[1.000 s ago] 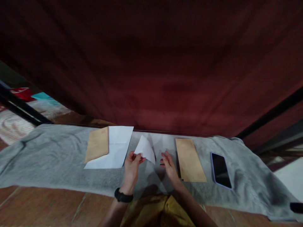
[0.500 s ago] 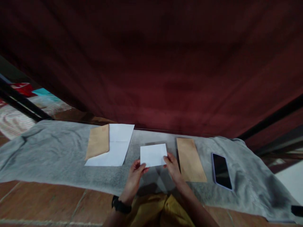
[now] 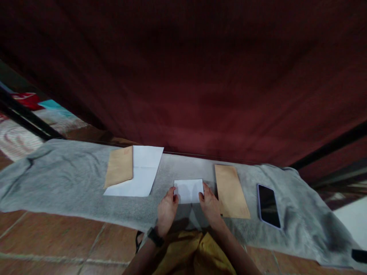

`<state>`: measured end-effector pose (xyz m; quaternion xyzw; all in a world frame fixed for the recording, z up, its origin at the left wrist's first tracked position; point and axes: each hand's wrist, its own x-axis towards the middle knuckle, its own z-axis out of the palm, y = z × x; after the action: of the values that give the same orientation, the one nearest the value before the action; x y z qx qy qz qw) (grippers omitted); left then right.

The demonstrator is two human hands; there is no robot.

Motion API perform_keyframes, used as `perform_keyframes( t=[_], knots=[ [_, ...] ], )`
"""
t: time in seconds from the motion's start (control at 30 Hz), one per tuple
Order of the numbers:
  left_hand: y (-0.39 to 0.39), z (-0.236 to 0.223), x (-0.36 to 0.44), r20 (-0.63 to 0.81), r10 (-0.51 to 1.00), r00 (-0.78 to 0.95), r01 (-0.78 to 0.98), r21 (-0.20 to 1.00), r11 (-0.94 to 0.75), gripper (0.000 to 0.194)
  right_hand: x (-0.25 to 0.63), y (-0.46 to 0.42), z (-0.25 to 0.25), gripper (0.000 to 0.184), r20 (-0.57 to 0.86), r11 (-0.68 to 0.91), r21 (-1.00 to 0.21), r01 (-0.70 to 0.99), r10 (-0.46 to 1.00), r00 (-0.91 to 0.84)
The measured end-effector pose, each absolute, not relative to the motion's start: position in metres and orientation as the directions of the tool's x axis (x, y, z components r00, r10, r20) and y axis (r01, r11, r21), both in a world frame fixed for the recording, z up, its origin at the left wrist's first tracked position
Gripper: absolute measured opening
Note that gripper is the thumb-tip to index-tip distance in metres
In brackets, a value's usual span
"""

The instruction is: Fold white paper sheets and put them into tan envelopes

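Between my two hands is a small folded white sheet of paper [image 3: 188,191], low over the grey cloth or resting on it; I cannot tell which. My left hand [image 3: 168,208] grips its left edge with thumb and fingers. On the opposite edge, my right hand [image 3: 209,204] holds the paper the same way. A brown envelope [image 3: 231,193] lies just right of my right hand. Farther left, a second brown envelope [image 3: 119,167] overlaps a larger white sheet [image 3: 146,172] with a crease across it.
The grey cloth [image 3: 71,179] spreads over a long low surface above a tiled floor [image 3: 57,240]. A phone [image 3: 268,206] with a dark screen lies at the right. A dark red curtain [image 3: 186,95] hangs behind. Red and turquoise items [image 3: 54,105] sit beyond the left end.
The folded paper has gone from tilted up to lying flatter and lower. Both hands have shifted with it, now gripping its left and right edges.
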<state>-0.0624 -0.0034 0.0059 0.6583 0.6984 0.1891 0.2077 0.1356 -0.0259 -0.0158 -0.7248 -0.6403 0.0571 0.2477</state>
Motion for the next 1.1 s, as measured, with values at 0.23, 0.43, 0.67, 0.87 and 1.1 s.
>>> perform_keyframes(
  t=[0.23,0.43,0.67,0.87,1.1],
  knots=[
    [-0.003,-0.007,-0.048,0.314,0.915,0.255,0.916,0.224,-0.332,0.042,0.132,-0.018,-0.011,0.042,0.335,0.061,-0.375,0.925,0.939,0.074],
    [0.006,-0.033,-0.033,0.323,0.842,0.433,0.870,0.093,-0.483,0.064,0.101,-0.009,-0.019,0.047,0.376,0.350,-0.372,0.860,0.904,-0.205],
    [0.008,-0.033,-0.036,0.262,0.891,0.370,0.903,0.124,-0.412,0.064,0.108,-0.012,-0.030,0.051,0.340,0.267,-0.262,0.928,0.925,-0.170],
    [0.011,-0.023,-0.051,0.247,0.923,0.295,0.913,0.212,-0.349,0.060,0.121,-0.011,-0.030,0.053,0.345,0.208,-0.230,0.951,0.931,-0.120],
    [0.006,-0.021,-0.063,0.263,0.939,0.220,0.932,0.227,-0.282,0.060,0.130,-0.015,-0.032,0.055,0.334,0.120,-0.197,0.973,0.941,-0.049]
  ],
)
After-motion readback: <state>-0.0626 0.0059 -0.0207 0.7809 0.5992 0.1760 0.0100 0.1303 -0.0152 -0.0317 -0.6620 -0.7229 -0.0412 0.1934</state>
